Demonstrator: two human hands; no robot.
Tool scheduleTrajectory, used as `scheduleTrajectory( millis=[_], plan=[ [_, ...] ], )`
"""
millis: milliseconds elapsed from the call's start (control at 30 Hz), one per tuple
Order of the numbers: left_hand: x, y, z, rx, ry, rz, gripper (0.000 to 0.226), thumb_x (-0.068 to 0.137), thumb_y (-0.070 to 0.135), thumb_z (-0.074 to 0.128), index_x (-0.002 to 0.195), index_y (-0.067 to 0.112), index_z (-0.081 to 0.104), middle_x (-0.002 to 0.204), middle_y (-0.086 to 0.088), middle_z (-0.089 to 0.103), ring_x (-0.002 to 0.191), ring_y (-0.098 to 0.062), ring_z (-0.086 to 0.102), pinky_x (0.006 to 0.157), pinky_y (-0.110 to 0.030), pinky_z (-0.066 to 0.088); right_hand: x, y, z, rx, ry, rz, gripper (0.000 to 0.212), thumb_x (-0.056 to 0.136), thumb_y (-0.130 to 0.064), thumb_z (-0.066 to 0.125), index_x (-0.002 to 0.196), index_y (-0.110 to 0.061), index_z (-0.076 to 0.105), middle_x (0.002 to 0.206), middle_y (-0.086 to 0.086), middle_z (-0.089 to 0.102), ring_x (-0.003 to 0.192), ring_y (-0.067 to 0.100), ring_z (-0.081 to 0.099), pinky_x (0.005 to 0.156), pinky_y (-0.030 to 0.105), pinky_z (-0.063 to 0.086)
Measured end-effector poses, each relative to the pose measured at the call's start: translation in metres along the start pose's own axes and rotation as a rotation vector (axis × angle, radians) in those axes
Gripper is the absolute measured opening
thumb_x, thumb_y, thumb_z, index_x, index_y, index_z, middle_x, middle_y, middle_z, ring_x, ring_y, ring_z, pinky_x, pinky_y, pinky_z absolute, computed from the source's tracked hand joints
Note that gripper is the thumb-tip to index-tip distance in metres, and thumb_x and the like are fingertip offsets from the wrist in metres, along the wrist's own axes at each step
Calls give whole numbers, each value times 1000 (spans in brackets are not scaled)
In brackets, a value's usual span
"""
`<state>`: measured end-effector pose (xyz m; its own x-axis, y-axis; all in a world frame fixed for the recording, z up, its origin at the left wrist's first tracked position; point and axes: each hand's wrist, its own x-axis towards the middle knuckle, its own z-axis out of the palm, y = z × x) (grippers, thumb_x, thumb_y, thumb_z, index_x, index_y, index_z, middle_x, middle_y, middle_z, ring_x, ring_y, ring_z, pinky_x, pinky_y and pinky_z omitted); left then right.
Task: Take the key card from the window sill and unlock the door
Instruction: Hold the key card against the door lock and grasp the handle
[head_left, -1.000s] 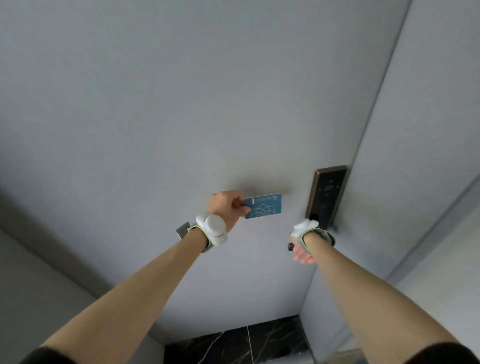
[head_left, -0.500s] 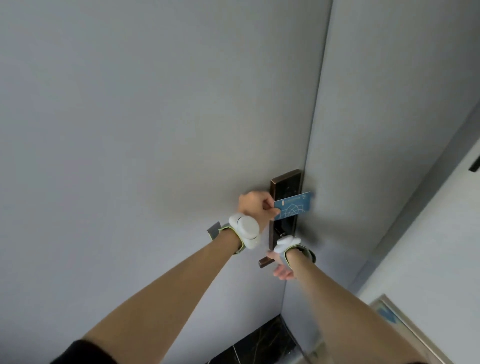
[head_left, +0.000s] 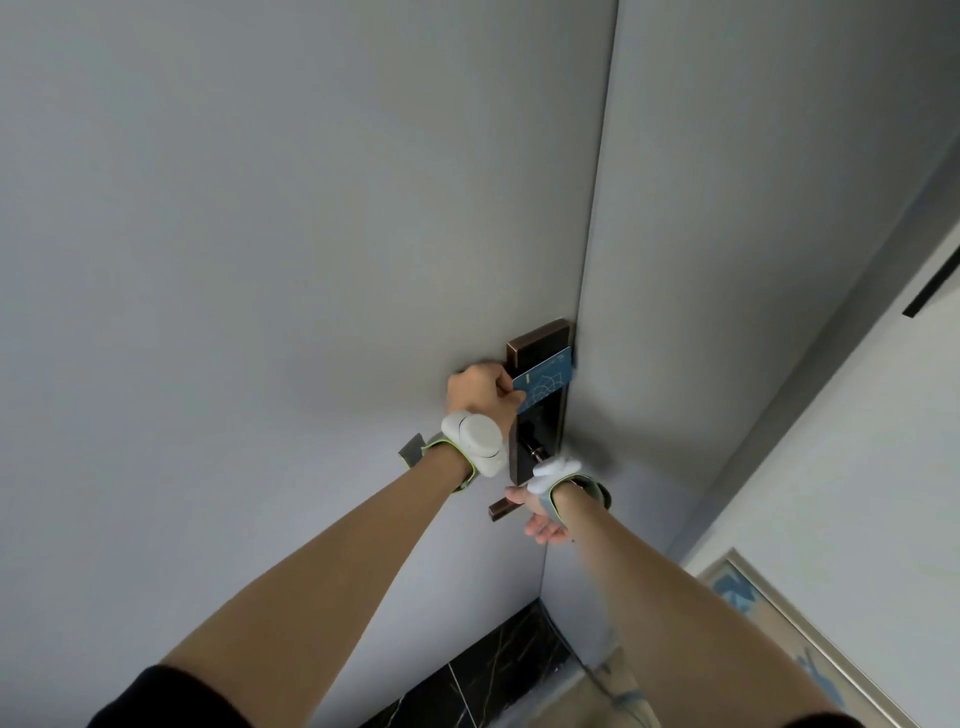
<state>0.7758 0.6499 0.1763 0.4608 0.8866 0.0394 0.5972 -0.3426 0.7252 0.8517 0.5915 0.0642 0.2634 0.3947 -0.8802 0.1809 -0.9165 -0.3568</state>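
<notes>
A grey door (head_left: 311, 260) fills most of the head view. Near its right edge is a dark lock plate with a copper rim (head_left: 540, 338). My left hand (head_left: 480, 392) pinches a blue key card (head_left: 545, 382) and holds it flat against the upper part of the lock plate. Below it, my right hand (head_left: 540, 519) wraps around the copper lever handle (head_left: 501, 510), whose left end sticks out past my fingers. Both wrists carry white trackers on straps.
The grey door frame and wall (head_left: 727, 260) run along the right of the door. Dark marble floor (head_left: 493, 686) shows at the bottom. A framed blue-and-white picture (head_left: 779, 623) leans at the lower right.
My left hand moved the card right, from the bare door surface onto the lock plate. My right hand stayed at the lever handle. The view shifted closer to the lock.
</notes>
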Motion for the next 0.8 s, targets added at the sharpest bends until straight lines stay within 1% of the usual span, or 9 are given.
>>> scheduleTrajectory(
  millis=[100, 167, 233, 300, 367, 400, 467, 567, 800],
  plan=[
    [2, -2, 2, 24, 17, 15, 17, 78, 10, 65, 64, 14, 55, 76, -12, 70, 77, -29, 65, 72, -33, 55, 9, 0, 0, -12, -64, 16, 43, 84, -70, 41, 91, -31, 57, 90, -17, 62, 75, -1, 52, 86, 18, 39],
    [2, -2, 4, 18, 20, 19, 16, 77, 10, 65, 65, 13, 56, 75, -11, 68, 77, -30, 64, 73, -34, 55, 10, 1, -1, -15, -41, 30, 46, 86, -68, 42, 94, -25, 58, 74, -11, 52, 60, 6, 43, 75, 19, 38],
    [3, -2, 6, 11, 32, 16, 15, 77, 11, 65, 66, 13, 56, 77, -14, 70, 76, -30, 63, 72, -33, 54, 12, 3, -2, 19, -68, -5, 55, 88, -64, 41, 133, -33, 47, 100, -21, 62, 60, 6, 41, 80, 13, 42],
    [4, -3, 8, 12, 41, 7, 14, 78, 12, 65, 67, 13, 56, 77, -13, 69, 74, -29, 61, 70, -31, 53, 10, 2, -3, 53, -157, 24, 63, 89, -64, 39, 144, -34, 33, 141, -21, 46, 85, -13, 49, 94, 9, 37],
    [4, -4, 10, 8, 40, -2, 14, 78, 12, 65, 67, 13, 56, 74, -10, 65, 72, -27, 59, 69, -30, 52, 10, 2, -3, 130, -197, 40, 43, 89, -62, 43, 126, -41, 48, 128, -29, 51, 123, -10, 46, 85, 9, 40],
    [5, -4, 11, 6, 43, -7, 14, 78, 13, 65, 67, 13, 56, 73, -9, 64, 72, -27, 59, 69, -30, 51, 9, 3, -3, 167, -192, 37, 31, 89, -60, 47, 104, -36, 56, 104, -26, 59, 119, -6, 52, 77, 13, 42],
    [4, -4, 12, 6, 50, -11, 14, 79, 13, 65, 68, 13, 55, 74, -11, 65, 71, -27, 58, 68, -30, 50, 14, 6, 2, 206, -140, -16, 39, 87, -57, 53, 98, -20, 55, 82, -5, 63, 85, 6, 63, 69, 21, 46],
    [3, -5, 14, 4, 43, -10, 14, 80, 13, 63, 70, 13, 54, 75, -12, 64, 69, -27, 55, 65, -27, 45, 15, 8, 14, 249, -190, -66, 42, 88, -55, 54, 106, -17, 54, 86, 1, 67, 75, 17, 63, 65, 26, 50],
    [4, -8, 12, 57, 30, 32, 16, 80, 13, 59, 68, 14, 48, 80, -16, 66, 75, -33, 58, 63, -30, 45, 24, 13, 22, 389, -217, -110, 34, 89, -48, 58, 96, -14, 57, 88, -4, 66, 74, 12, 58, 66, 24, 48]
  ],
)
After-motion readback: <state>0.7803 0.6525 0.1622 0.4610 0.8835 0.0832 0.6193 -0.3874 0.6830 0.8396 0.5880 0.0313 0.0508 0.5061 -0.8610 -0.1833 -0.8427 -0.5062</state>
